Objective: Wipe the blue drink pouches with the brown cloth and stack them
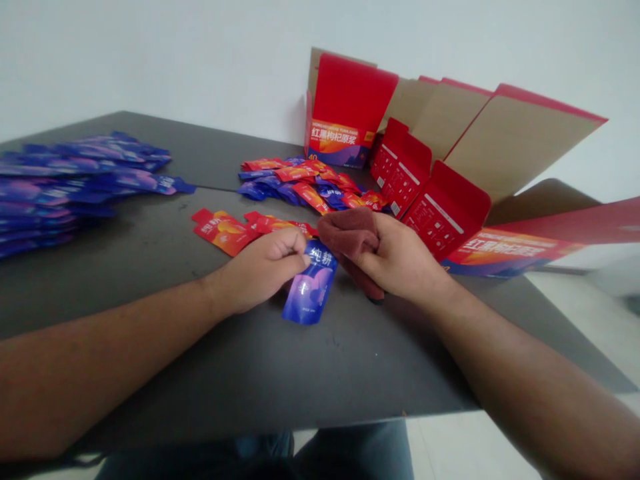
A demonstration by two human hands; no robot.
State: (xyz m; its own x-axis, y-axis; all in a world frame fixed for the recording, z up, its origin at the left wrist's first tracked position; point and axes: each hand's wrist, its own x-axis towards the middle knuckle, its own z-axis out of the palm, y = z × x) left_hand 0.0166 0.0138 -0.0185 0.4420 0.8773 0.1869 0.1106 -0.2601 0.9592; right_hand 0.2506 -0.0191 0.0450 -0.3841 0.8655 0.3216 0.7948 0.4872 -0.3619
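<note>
At the near side of the dark grey surface (235, 380), between the two forearms, one blue sachet (307, 293) is lying with its long axis slanting from upper right to lower left. The left hand (260, 273) is the nearer hand: its thumb and fingers are narrowly pinching the sachet's upper end, though the fingers are hiding the exact grip. The right hand (403, 260) is holding a maroon terry cloth (347, 233) bunched between thumb and fingers, and the cloth is sitting just beside the sachet's upper right edge, with one fold hanging below the hand.

Count at the hands: two hands, one sachet, one cloth. Two loose orange-red sachets (220, 231) are lying just beyond the left hand — the second partly reaching toward the cloth. Farther off, one mixed heap of red and blue sachets (300, 183) is spreading along the foot of the cardboard, and one large stack of blue sachets (65, 180) is occupying the left side of the surface; neither can be counted from this view. Unfolded red-and-kraft carton blanks (450, 147) are standing at the far right — their number cannot be told, as the panels overlap.
</note>
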